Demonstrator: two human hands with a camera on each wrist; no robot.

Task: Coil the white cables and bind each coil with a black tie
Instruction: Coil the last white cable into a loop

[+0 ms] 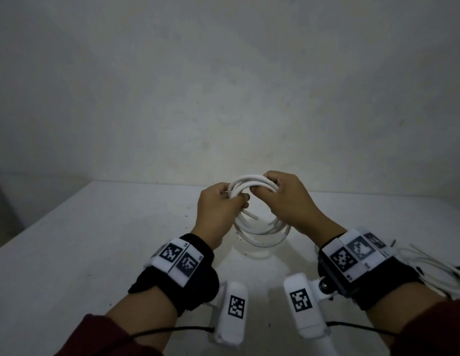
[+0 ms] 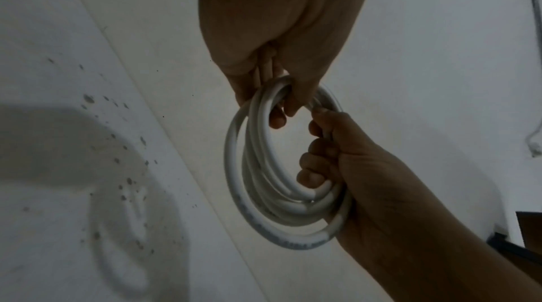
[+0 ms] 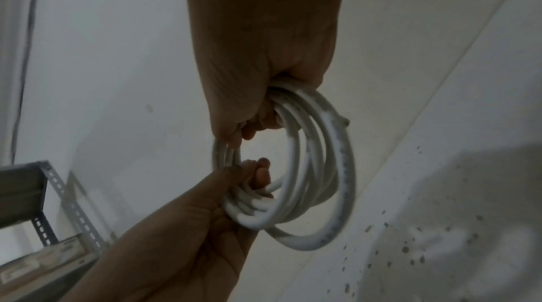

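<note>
A white cable coil (image 1: 262,231) of several loops hangs upright above the white table (image 1: 95,240). My left hand (image 1: 231,199) grips its upper left side with the fingers curled through the ring. My right hand (image 1: 270,187) grips the top right of the coil. In the left wrist view my left hand (image 2: 278,110) comes from above and my right hand (image 2: 322,163) clasps the bundled loops (image 2: 252,191). In the right wrist view my right hand (image 3: 258,121) holds the coil (image 3: 337,168) and my left hand (image 3: 234,191) clamps its lower strands. One loose cable end (image 1: 252,216) pokes out inside the ring. I see no black tie on this coil.
More thin white cables (image 1: 429,265) with small dark parts lie on the table at the right edge. A perforated metal shelf frame (image 3: 52,191) stands off to the left. A bare wall (image 1: 223,86) rises right behind the table's far edge.
</note>
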